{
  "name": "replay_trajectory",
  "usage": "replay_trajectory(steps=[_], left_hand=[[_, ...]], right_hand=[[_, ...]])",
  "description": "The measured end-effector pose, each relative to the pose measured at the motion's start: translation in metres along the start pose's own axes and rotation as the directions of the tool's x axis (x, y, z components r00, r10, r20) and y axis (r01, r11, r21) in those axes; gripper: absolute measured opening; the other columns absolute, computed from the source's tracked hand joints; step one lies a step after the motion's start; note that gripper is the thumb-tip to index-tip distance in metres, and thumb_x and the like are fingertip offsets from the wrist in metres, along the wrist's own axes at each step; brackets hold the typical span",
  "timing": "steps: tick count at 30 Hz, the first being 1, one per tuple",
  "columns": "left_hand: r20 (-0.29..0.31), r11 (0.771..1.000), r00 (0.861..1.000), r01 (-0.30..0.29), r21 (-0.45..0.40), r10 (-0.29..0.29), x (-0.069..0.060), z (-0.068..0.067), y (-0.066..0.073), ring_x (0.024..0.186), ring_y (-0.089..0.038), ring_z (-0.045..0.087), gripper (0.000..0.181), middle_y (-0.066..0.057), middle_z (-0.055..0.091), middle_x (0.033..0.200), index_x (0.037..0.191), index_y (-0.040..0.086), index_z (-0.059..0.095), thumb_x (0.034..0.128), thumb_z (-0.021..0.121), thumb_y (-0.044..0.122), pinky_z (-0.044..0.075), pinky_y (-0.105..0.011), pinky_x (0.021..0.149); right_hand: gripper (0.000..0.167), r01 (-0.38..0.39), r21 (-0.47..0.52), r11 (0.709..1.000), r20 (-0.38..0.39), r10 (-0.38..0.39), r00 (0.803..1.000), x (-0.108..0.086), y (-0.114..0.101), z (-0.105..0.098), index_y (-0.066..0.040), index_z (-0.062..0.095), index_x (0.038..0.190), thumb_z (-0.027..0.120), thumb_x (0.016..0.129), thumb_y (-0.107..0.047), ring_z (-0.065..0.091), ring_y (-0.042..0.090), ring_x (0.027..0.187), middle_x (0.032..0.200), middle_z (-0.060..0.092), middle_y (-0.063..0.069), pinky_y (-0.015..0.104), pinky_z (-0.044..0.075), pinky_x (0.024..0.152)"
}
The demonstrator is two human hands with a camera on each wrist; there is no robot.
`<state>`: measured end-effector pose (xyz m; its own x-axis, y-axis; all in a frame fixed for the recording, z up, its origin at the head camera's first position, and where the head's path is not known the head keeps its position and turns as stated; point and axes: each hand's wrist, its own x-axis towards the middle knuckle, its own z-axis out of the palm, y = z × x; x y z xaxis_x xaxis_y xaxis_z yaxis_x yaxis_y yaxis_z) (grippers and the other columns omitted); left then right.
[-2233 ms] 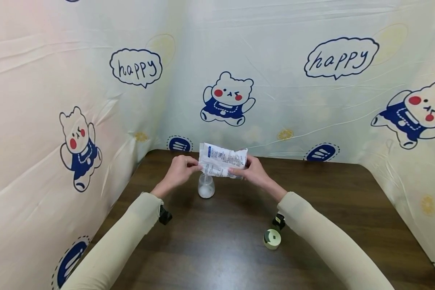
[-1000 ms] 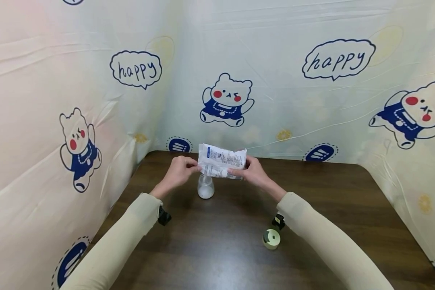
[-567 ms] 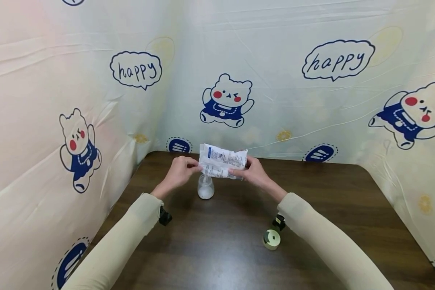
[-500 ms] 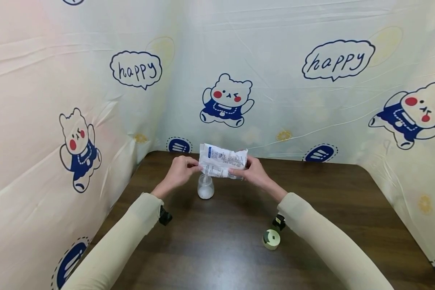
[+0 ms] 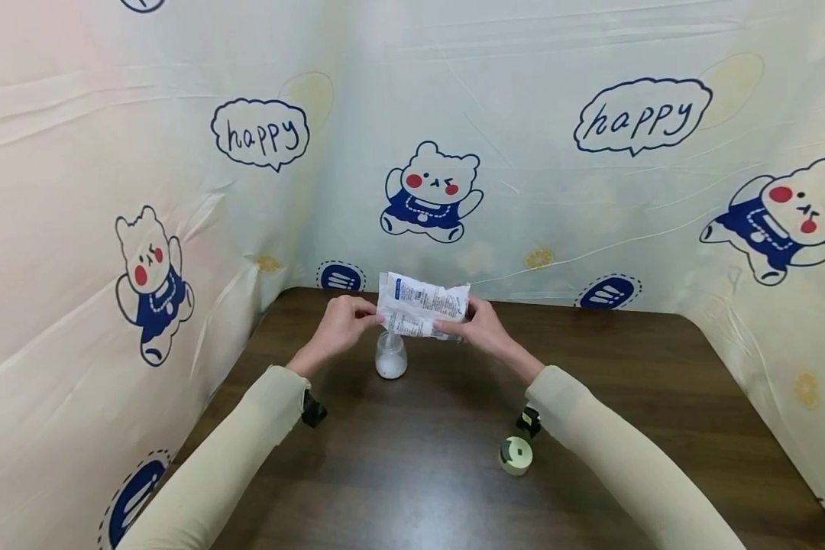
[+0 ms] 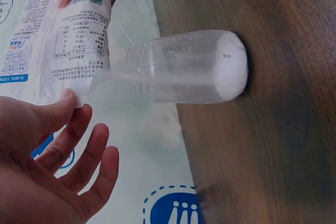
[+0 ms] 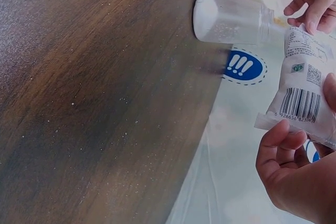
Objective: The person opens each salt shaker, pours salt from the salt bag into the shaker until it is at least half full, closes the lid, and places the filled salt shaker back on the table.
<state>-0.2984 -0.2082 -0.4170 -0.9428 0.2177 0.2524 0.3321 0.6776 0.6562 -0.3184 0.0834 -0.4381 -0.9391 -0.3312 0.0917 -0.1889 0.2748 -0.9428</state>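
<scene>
A white printed bag of fine white grains (image 5: 422,305) is held sideways above a clear glass jar (image 5: 390,359), its lower left corner at the jar's mouth. My left hand (image 5: 340,325) pinches that corner between thumb and index finger, the other fingers loosely bent. With my right hand (image 5: 484,328) I grip the bag's other end, thumb on the near face. In the left wrist view, a thin white stream (image 6: 123,76) runs from the bag's corner into the upright jar. White grains (image 6: 231,66) cover the jar's bottom.
A round pale-green lid-like piece (image 5: 516,456) lies on the brown wooden table (image 5: 412,473), near the right forearm. Tiny white grains are scattered on the tabletop in the right wrist view. A printed curtain (image 5: 522,191) surrounds the table's back and sides.
Both hands and the bag stay almost still over the jar. The white grains in the jar look somewhat higher than in the earliest frame.
</scene>
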Motion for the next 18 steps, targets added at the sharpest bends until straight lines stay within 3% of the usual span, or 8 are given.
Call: replay_trajectory(steps=[8, 18], left_hand=[[-0.001, 1.0, 1.0, -0.007, 0.005, 0.007, 0.0014, -0.0018, 0.003, 0.08, -0.023, 0.063, 0.011, -0.01, 0.078, 0.099, 0.105, 0.002, 0.083, 0.0957, 0.079, 0.006, 0.052, -0.036, 0.069], [0.0, 1.0, 1.0, -0.011, 0.006, 0.011, 0.001, -0.0009, 0.0011, 0.08, -0.025, 0.064, 0.011, -0.01, 0.078, 0.099, 0.105, 0.001, 0.083, 0.0951, 0.079, 0.006, 0.052, -0.036, 0.069]], right_hand=[[0.049, -0.001, 0.005, 1.0, -0.008, 0.001, 1.0, 0.0005, 0.0001, -0.0007, -0.02, 0.062, 0.135, 0.085, 0.092, -0.029, 0.066, 0.029, 0.091, 0.12, 0.071, 0.006, 0.047, 0.052, 0.072], [0.048, 0.003, -0.007, 1.0, -0.002, -0.003, 1.0, 0.0014, 0.0003, -0.0008, -0.019, 0.064, 0.135, 0.085, 0.092, -0.027, 0.066, 0.028, 0.088, 0.118, 0.072, 0.006, 0.037, 0.05, 0.067]])
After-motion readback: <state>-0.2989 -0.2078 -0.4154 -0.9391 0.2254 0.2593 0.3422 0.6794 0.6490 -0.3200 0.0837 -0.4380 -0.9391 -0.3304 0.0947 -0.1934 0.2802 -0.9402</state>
